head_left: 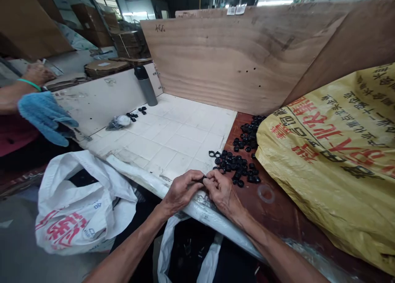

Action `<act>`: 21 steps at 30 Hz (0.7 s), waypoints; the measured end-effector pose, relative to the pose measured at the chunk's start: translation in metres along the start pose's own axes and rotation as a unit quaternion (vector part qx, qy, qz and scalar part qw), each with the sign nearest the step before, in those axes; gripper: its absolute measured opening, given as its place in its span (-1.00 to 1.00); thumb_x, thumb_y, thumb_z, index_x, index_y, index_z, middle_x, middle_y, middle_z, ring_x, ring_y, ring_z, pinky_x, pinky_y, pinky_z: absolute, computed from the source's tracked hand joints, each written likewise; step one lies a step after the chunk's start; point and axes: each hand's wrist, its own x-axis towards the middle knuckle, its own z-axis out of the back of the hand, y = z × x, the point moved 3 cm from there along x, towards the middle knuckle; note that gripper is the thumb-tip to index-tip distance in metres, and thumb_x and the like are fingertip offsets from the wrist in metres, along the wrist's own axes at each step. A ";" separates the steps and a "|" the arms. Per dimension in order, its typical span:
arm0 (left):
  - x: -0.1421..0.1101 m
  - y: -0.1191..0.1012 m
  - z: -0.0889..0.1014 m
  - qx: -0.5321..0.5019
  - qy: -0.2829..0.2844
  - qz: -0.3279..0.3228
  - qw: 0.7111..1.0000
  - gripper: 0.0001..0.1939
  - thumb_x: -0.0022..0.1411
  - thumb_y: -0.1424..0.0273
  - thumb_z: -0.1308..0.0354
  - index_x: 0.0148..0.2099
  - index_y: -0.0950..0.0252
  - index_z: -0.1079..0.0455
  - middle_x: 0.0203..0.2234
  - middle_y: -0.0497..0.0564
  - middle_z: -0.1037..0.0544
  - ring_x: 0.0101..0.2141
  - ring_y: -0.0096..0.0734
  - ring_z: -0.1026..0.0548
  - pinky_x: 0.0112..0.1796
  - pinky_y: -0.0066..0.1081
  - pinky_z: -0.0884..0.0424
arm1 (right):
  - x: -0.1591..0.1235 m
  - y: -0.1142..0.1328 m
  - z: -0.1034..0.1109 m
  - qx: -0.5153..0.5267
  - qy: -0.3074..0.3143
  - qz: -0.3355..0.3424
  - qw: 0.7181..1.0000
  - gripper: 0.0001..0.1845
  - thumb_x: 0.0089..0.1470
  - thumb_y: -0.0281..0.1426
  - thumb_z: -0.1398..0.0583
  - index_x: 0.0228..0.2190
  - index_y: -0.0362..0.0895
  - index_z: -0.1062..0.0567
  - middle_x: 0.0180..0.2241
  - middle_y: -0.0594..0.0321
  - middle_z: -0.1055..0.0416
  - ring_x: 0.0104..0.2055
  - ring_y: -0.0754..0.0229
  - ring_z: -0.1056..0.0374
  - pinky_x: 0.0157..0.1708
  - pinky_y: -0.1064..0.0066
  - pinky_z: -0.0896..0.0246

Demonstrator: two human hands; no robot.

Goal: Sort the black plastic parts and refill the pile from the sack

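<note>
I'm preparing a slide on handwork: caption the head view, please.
Bare left hand and right hand pinch a small black part beside loose small black pieces.

Parts (236,165): on the worktop (182,130), to my right
Sack (333,159): right of the parts
Board (222,56): I see it behind the worktop
Bottle (148,89): worktop's far left corner
Bag (68,229): left, before the worktop

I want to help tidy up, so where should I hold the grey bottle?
Probably around the middle of the grey bottle, below its black lid, coming from the right, over the white tabletop. Its body is a slim, straight cylinder standing upright, and the white side board stands close on its left, leaving less finger room.
</note>
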 end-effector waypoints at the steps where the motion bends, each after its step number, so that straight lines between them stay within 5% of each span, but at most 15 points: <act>1: -0.002 -0.001 -0.001 0.036 -0.007 -0.036 0.999 -0.79 0.34 0.48 -0.10 0.01 0.26 -0.40 -0.09 0.09 -0.55 -0.05 -0.35 -0.52 -0.01 -0.31 -0.49 | 0.000 -0.002 -0.002 0.015 0.004 -0.029 0.999 -0.81 0.22 -0.25 -0.11 -0.41 -0.06 -0.33 -0.63 0.44 -0.17 -0.63 0.29 -0.14 -0.62 0.45 0.03; 6: -0.007 -0.002 -0.008 0.119 -0.020 -0.105 0.987 -0.73 0.32 0.54 -0.07 0.04 0.26 -0.37 -0.06 0.15 -0.54 -0.02 -0.29 -0.51 -0.01 -0.25 -0.49 | 0.001 -0.002 -0.005 -0.045 -0.005 -0.044 0.998 -0.57 0.29 -0.19 0.01 -0.59 -0.07 -0.22 -0.64 0.37 -0.19 -0.59 0.28 -0.15 -0.57 0.43 0.01; 11: -0.003 0.005 -0.002 -0.029 -0.031 0.066 0.997 -0.81 0.32 0.40 -0.16 -0.02 0.27 -0.40 -0.14 0.06 -0.55 -0.11 -0.36 -0.55 -0.05 -0.34 -0.51 | -0.003 0.008 0.001 -0.087 -0.039 0.092 0.991 -0.82 0.27 -0.31 -0.06 -0.31 -0.09 -0.41 -0.44 0.28 -0.34 -0.41 0.23 -0.29 -0.37 0.39 -0.17; 14: -0.004 0.002 0.001 -0.050 -0.022 0.090 0.994 -0.81 0.32 0.37 -0.17 -0.04 0.29 -0.41 -0.15 0.04 -0.56 -0.12 -0.37 -0.55 -0.05 -0.35 -0.51 | -0.004 0.012 0.004 -0.075 -0.021 0.133 0.988 -0.87 0.24 -0.37 -0.08 -0.26 -0.10 -0.43 -0.37 0.23 -0.38 -0.33 0.20 -0.33 -0.28 0.37 -0.22; 21: -0.024 -0.019 -0.009 0.164 -0.114 -0.129 0.971 -0.64 0.26 0.63 -0.13 0.07 0.27 -0.33 -0.10 0.09 -0.55 -0.07 -0.34 -0.54 -0.05 -0.35 -0.51 | -0.011 0.006 -0.009 0.142 0.055 -0.067 0.986 -0.88 0.16 -0.30 -0.15 -0.28 -0.08 -0.36 -0.66 0.48 -0.25 -0.67 0.33 -0.19 -0.62 0.50 -0.09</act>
